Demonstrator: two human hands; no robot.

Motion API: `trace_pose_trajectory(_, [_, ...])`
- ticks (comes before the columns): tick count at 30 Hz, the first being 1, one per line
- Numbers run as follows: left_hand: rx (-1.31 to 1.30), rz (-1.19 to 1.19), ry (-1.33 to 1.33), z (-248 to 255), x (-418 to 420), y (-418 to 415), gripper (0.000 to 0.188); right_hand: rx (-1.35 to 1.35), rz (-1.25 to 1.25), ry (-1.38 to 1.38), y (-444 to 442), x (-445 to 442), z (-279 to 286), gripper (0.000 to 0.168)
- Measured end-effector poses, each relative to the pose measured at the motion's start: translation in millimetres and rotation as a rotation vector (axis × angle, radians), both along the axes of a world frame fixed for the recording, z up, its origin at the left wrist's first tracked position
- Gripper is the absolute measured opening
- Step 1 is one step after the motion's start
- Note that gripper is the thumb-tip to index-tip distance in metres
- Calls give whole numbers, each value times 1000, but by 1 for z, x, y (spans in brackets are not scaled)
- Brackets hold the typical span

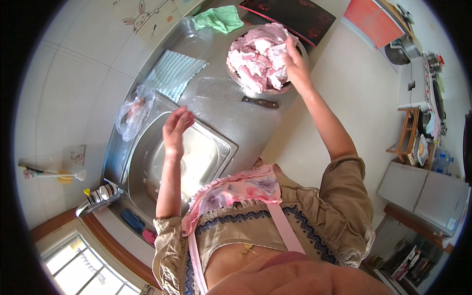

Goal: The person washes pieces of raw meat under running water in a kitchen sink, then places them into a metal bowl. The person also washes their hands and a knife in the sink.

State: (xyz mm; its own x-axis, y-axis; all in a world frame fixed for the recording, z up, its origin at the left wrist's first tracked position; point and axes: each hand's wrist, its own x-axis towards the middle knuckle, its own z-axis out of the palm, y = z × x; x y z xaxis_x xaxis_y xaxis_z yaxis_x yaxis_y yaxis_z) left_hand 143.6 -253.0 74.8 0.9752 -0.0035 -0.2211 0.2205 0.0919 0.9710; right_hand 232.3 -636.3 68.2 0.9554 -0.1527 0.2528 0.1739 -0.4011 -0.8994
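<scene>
A heap of raw, pale pink meat (254, 55) rises above the rim of a round metal bowl (304, 55) on the steel counter. My right hand (295, 64) rests against the heap's right side, its fingertips on the meat; whether they grip a piece is hard to see. Over the far rim of the stainless-steel sink (199, 155) hovers my left hand (177, 127), holding nothing, with its fingers loosely bent and partly apart. Between sink and bowl lies a cleaver (221, 90), its broad blade to the left and its dark riveted handle (260, 102) pointing right.
Left of the cleaver are a blue-and-white patterned cloth (177, 72) and a clear plastic bag (135, 112) with something reddish inside. A green cloth (219, 19) and a black-and-red panel (291, 16) lie behind the bowl. The counter's right edge drops to a pale floor (343, 73).
</scene>
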Motion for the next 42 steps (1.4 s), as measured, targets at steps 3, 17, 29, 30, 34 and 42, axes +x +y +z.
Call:
trace_pose_trajectory(3, [50,182,98,-43,-45,70,28,387,47,-51,-5,5,3,50])
trace_pose_trajectory(17, [975,423,376,-225,-258,292,44,-411,77,-283,81,-16,45,43])
trace_pose_trajectory(29, [1011,776,460,-260,-262,311,80,-384,1016,-42,336,-95,-22,28])
trace_pose_trajectory(30, [834,832,485,-260,-258,313,82,-376,1030,40,346,-100,-31,28])
trace_pose_trajectory(34, [196,1220,360,-262,-228,317,68,-355,1102,121,363,-111,-62,29])
trace_pose_trajectory(42, [-555,1328,255,-283,-171,343,22,-270,999,443,345,-119,-99,30])
